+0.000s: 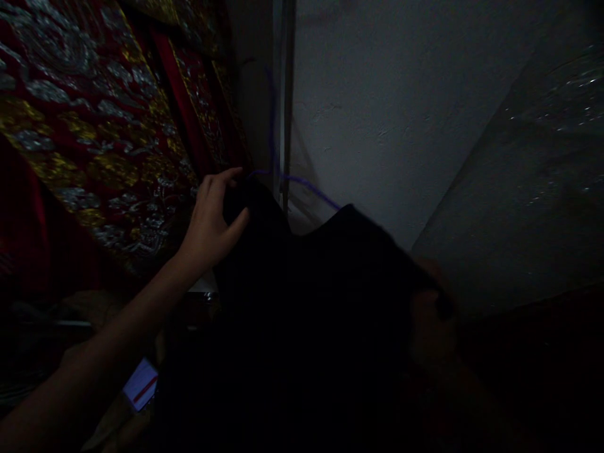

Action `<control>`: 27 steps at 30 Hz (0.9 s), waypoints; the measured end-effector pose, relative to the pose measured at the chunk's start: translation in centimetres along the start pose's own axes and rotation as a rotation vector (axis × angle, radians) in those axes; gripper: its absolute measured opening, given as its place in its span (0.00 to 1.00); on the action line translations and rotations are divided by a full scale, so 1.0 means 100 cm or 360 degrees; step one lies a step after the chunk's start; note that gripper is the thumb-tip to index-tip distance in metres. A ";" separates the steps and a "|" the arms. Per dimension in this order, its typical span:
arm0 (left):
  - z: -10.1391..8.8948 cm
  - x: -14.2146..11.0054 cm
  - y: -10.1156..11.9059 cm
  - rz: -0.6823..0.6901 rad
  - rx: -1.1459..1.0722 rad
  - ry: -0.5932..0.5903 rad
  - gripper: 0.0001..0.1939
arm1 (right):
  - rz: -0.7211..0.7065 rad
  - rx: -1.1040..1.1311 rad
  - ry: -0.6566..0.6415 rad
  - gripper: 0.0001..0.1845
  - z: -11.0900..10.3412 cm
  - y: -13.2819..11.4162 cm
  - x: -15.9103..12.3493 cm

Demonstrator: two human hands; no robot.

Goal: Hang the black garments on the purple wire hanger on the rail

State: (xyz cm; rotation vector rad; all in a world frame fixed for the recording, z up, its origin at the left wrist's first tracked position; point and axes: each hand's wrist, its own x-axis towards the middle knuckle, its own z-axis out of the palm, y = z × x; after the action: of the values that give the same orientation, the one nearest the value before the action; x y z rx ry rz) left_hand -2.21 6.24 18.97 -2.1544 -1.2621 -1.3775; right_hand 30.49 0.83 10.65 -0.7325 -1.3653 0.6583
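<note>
Nearest me, the black garment [306, 302] spreads below the foot of the upright metal strip [283, 94]. Its long axis seems to run from that foot down towards my body, with the V-shaped neckline dipping just right of the strip. It looks matt and almost without detail; this dark, I can't make out folds or seams. One shoulder rises left of the strip, the other peaks right of it and slopes away.

My left hand [207, 220] is on the strip's left, the nearer of my two, its fingers reaching past the garment's left shoulder. It is open, thumb and fingers well spread; whether they touch the cloth I can't tell. My right hand [431, 308] is lower and farther out on the strip's right, at the garment's outer edge, too dim and blurred to show whether it grips.

The thin purple hanger [306, 184] crosses by the strip, slanting down rightwards to the neckline's right peak, its stem rising alongside the metal. Beyond, red cloth with gold and silver embroidery [113, 126] fills the strip's left; a pale wall [377, 94] and clear plastic sheeting [542, 176] lie right of it.
</note>
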 end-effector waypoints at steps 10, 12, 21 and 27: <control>0.000 -0.042 -0.019 0.0100 -0.0206 -0.0331 0.15 | -0.0565 -0.0031 -0.1721 0.20 0.066 -0.023 -0.026; 0.002 -0.052 -0.012 0.0098 -0.0344 -0.0340 0.14 | -0.0503 -0.0126 -0.1307 0.16 0.068 -0.003 -0.010; 0.011 -0.070 0.030 -0.0514 -0.1194 -0.0339 0.14 | 0.0036 -0.0125 -0.0876 0.28 0.094 0.084 0.056; -0.005 -0.070 0.031 -0.0843 -0.1450 -0.0342 0.19 | 0.0294 0.0059 -0.0962 0.24 0.095 0.078 0.064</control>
State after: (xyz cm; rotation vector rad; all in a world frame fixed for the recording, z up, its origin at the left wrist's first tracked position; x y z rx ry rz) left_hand -1.16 0.57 13.97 -2.6878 -1.5555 -2.3432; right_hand 21.73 11.42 9.05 -0.6592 -1.8393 1.1095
